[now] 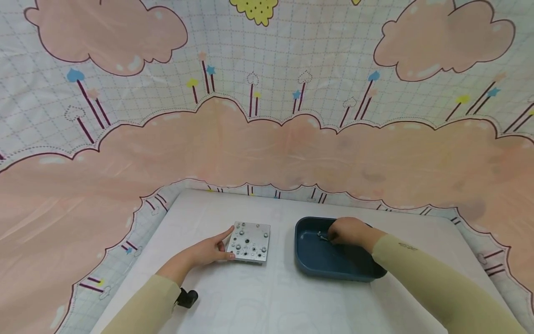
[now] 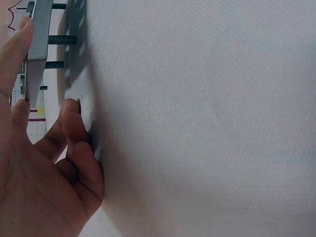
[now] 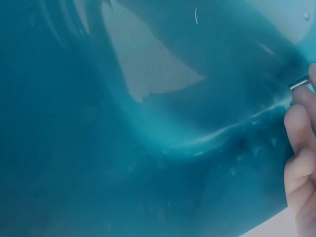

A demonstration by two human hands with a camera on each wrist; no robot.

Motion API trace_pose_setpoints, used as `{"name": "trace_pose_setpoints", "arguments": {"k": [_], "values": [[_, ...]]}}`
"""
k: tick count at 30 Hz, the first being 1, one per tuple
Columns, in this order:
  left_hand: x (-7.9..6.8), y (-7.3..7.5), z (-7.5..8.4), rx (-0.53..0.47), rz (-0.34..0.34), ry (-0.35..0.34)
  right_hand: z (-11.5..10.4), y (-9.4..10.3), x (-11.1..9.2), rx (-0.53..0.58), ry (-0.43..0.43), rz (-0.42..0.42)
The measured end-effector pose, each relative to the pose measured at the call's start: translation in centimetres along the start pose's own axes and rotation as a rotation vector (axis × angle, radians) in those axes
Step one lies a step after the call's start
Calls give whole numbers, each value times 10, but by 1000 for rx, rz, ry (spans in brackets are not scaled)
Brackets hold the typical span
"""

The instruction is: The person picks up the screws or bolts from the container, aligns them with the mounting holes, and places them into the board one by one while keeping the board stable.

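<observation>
A square silver metal plate (image 1: 255, 242) with several holes and bolt heads lies left of the table's middle. My left hand (image 1: 205, 251) holds its left edge, index finger at the far corner and thumb at the near corner. In the left wrist view, dark threaded bolts (image 2: 62, 40) stick out from the plate's underside. My right hand (image 1: 351, 231) reaches into a dark blue tray (image 1: 319, 265), fingers bent downward. A small shiny metal piece (image 3: 298, 83) shows at its fingertips in the right wrist view, partly hidden by them. Small metal parts (image 1: 321, 235) lie beside these fingers.
A white cloth (image 1: 275, 301) covers the table. Behind and around it hangs a patterned curtain (image 1: 267, 153) with pink clouds. The black wrist camera (image 1: 187, 298) juts out under my left sleeve. The tray's raised walls surround my right hand.
</observation>
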State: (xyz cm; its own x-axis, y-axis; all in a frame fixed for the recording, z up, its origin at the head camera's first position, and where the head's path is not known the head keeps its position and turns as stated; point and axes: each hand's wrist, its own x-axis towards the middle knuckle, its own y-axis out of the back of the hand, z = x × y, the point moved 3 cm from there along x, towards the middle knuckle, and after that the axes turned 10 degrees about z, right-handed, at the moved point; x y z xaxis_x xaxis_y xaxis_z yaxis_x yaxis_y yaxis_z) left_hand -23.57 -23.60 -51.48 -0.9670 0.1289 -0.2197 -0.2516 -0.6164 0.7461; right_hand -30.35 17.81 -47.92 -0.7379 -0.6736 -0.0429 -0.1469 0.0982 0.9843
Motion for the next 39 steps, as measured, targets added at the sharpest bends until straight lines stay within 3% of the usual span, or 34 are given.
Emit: {"name": "trace_pose_setpoints", "arguments": {"k": [8,18,25,31,39], "values": [[1,-1,-2,7,1,-5,2,11,-2,41,-6,42],[0,1,0,14,-3,-29,-18,24,5,175,-24,105],[-2,1,1,3,-6,-21,-44,32,22,241,-53,147],[-2,0,-1,-5,-2,-21,-74,33,44,266,-27,202],[-1,0,-2,-11,-3,-21,-117,27,79,343,-58,169]]}}
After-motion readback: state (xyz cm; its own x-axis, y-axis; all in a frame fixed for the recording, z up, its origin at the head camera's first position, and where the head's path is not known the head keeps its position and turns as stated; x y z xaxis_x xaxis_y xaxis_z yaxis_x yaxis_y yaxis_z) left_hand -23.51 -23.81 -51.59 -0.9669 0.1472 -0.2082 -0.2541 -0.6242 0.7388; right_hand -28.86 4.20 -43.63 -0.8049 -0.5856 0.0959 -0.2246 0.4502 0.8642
